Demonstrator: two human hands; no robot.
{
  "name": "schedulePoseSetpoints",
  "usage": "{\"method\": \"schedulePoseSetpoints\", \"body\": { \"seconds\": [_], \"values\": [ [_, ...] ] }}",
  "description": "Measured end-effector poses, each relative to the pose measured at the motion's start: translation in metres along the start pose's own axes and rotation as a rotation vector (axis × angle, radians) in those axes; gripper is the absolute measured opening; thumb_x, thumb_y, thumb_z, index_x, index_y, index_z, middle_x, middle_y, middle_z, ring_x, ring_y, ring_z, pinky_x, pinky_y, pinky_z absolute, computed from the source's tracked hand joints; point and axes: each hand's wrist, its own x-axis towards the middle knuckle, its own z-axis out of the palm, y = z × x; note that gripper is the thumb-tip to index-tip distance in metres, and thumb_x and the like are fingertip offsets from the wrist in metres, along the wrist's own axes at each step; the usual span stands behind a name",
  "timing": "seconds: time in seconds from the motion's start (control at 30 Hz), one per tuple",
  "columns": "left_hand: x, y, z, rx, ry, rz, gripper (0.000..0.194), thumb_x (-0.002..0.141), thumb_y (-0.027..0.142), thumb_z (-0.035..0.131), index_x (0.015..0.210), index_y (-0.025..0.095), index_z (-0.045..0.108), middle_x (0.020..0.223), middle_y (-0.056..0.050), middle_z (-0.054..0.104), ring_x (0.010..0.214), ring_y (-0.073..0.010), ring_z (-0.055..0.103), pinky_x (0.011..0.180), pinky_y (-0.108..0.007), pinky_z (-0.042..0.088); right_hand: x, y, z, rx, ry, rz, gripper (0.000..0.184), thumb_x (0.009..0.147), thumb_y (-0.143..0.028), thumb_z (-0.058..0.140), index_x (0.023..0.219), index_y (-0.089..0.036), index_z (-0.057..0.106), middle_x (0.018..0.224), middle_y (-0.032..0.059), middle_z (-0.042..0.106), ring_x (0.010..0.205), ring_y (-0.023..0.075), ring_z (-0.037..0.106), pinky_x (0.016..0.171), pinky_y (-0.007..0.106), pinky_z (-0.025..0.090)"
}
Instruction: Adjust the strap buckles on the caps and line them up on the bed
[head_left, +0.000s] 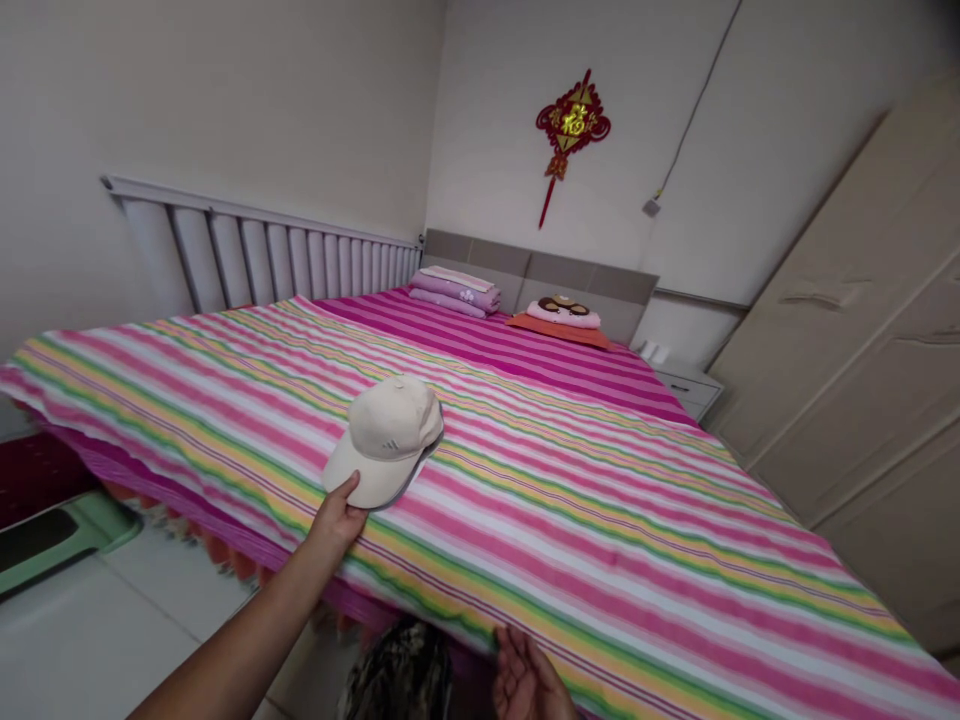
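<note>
In the head view, the left hand reaches in from the lower left and grasps the cap by its brim; the thumb lies on top of the brim, the other fingers are mostly hidden beneath it; the cap is pale cream, crown up, with a small dark mark low on the crown; it is on the near part of the bed, its brim towards the person.

The right hand is at the bottom edge of the view, beside the near edge of the bed, well apart from the cap; its fingers are released and slightly curled, the palm partly showing.

A striped cover in pink, white, yellow and green spreads over the near part of the bed; a magenta striped sheet shows beyond it; near the headboard lie folded purple bedding on the left and, on the right, a pink pillow with a brown animal face, on an orange cloth; a green stool stands at the lower left; a red ornament hangs on the wall.
</note>
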Motion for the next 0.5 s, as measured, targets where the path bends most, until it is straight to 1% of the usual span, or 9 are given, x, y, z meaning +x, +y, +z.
{"method": "schedulePoseSetpoints", "body": {
  "seconds": [0.2,0.37,0.43,0.5],
  "values": [
    [-0.001,0.001,-0.001,0.019,-0.01,0.013,0.031,0.076,-0.001,0.048,0.1,0.017,0.058,0.062,0.002,0.067,0.053,-0.0107,0.063,0.054,-0.02,0.055,-0.001,0.0,0.0,-0.002,0.03,0.0,0.035,0.039,-0.021,0.084,0.071,-0.018,0.069,0.074,0.0009,0.072,0.053,0.0087,0.061,0.051,0.019,0.044],
    [-0.003,0.002,-0.001,0.068,-0.014,0.026,0.028,0.076,0.001,0.051,0.097,0.017,0.059,0.066,0.002,0.067,0.057,-0.0099,0.063,0.059,-0.02,0.055,-0.001,0.003,-0.001,-0.007,0.043,-0.025,0.032,0.042,-0.021,0.083,0.07,-0.017,0.068,0.072,0.0011,0.072,0.054,0.009,0.061,0.051,0.02,0.044],
    [-0.007,0.0,-0.005,0.111,-0.008,0.02,0.023,0.075,0.003,0.053,0.092,0.017,0.06,0.066,0.001,0.066,0.056,-0.01,0.063,0.058,-0.02,0.054,-0.002,0.004,-0.001,-0.017,0.058,-0.04,0.033,0.042,-0.022,0.083,0.07,-0.018,0.067,0.071,0.0003,0.071,0.053,0.0087,0.06,0.051,0.019,0.043],
    [-0.018,-0.006,-0.013,0.162,0.006,0.007,0.017,0.074,0.004,0.055,0.085,0.016,0.06,0.066,0.0,0.065,0.055,-0.0106,0.062,0.055,-0.02,0.053,-0.006,0.003,0.003,-0.045,0.084,-0.058,0.032,0.042,-0.025,0.083,0.068,-0.018,0.065,0.064,-0.0019,0.069,0.052,0.0087,0.059,0.05,0.019,0.042]
  ]
}}
